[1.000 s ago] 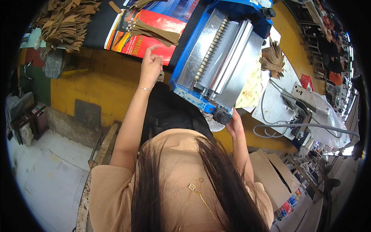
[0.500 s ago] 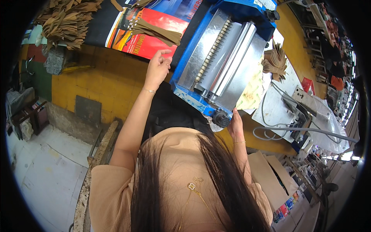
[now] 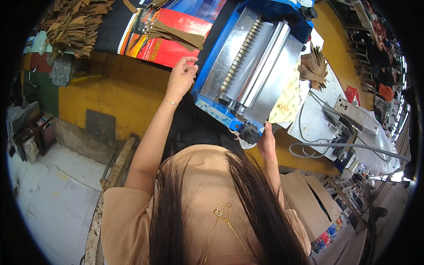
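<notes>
A blue roller machine (image 3: 204,90) with a polished metal roller (image 3: 265,66) and a row of thin toothed discs (image 3: 240,57) stands in front of me. My left hand (image 3: 182,77) hovers beside its left edge, fingers loosely bent and apart, with nothing visible in them. At the near right corner, my right hand (image 3: 266,143) lies against the machine beside a black knob (image 3: 250,133). One of its fingers points up along the edge; the others are partly hidden. A bundle of brown strips (image 3: 179,36) lies on a red printed sheet (image 3: 165,54) beyond my left hand.
A large heap of brown strips (image 3: 75,28) sits at the far left. Another brown bundle (image 3: 314,68) rests right of the machine, near yellow patterned paper (image 3: 285,106). A grey cable (image 3: 353,145) loops over the right-hand table (image 3: 324,117). Cardboard (image 3: 304,205) stands at lower right.
The machine and the table things sit slightly further left and up in the picture. Both hands keep nearly the same pose and place.
</notes>
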The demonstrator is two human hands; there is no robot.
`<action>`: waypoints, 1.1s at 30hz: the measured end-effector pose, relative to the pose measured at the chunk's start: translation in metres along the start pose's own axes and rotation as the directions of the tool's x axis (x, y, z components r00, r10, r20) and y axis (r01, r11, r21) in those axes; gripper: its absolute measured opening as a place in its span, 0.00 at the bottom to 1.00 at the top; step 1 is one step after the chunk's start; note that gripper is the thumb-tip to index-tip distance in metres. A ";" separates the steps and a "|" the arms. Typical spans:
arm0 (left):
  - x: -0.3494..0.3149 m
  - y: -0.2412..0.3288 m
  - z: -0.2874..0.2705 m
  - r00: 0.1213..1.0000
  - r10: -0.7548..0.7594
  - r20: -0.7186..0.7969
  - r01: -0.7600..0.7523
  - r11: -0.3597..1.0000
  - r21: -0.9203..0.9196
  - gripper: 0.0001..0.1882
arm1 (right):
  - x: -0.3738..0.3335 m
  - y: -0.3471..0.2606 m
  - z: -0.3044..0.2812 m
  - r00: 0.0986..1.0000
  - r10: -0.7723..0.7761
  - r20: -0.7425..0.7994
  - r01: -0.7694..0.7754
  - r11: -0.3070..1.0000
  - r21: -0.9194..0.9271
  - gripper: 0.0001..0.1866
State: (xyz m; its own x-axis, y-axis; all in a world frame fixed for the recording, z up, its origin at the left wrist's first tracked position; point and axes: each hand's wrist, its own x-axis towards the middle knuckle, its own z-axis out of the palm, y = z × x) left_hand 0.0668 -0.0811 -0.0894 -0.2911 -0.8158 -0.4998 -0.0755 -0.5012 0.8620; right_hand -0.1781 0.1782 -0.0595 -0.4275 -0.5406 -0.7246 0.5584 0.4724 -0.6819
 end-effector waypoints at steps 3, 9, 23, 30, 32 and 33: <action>-0.002 0.002 0.000 1.000 0.006 0.014 -0.006 1.000 0.015 0.13 | 0.001 -0.011 -0.001 0.993 0.120 -0.001 -0.120 0.993 -0.017 0.19; -0.001 0.000 -0.007 1.000 0.013 0.003 -0.013 1.000 0.023 0.12 | 0.002 -0.020 0.003 0.959 0.283 -0.019 -0.284 0.958 -0.050 0.21; 0.003 -0.003 -0.010 1.000 -0.007 0.008 0.007 1.000 -0.007 0.13 | 0.026 -0.001 -0.003 0.877 0.477 -0.063 -0.459 0.869 0.185 0.20; 0.006 -0.002 -0.011 1.000 -0.024 0.016 0.024 1.000 0.000 0.13 | 0.016 -0.012 0.007 0.940 0.326 -0.104 -0.328 0.945 -0.002 0.19; 0.007 0.000 -0.014 1.000 -0.020 0.014 0.020 1.000 0.015 0.12 | 0.010 -0.006 0.011 0.976 0.193 -0.104 -0.195 0.981 -0.009 0.19; 0.008 0.000 -0.015 1.000 -0.013 0.011 0.013 1.000 0.023 0.12 | 0.008 -0.002 0.011 0.985 0.142 -0.095 -0.140 0.990 0.024 0.19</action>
State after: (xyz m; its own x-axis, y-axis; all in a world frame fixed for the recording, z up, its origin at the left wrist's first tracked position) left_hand 0.0788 -0.0918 -0.0945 -0.3002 -0.8060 -0.5102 -0.1015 -0.5049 0.8572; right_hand -0.1742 0.1653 -0.0625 -0.4095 -0.3999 -0.8200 0.6298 0.5263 -0.5712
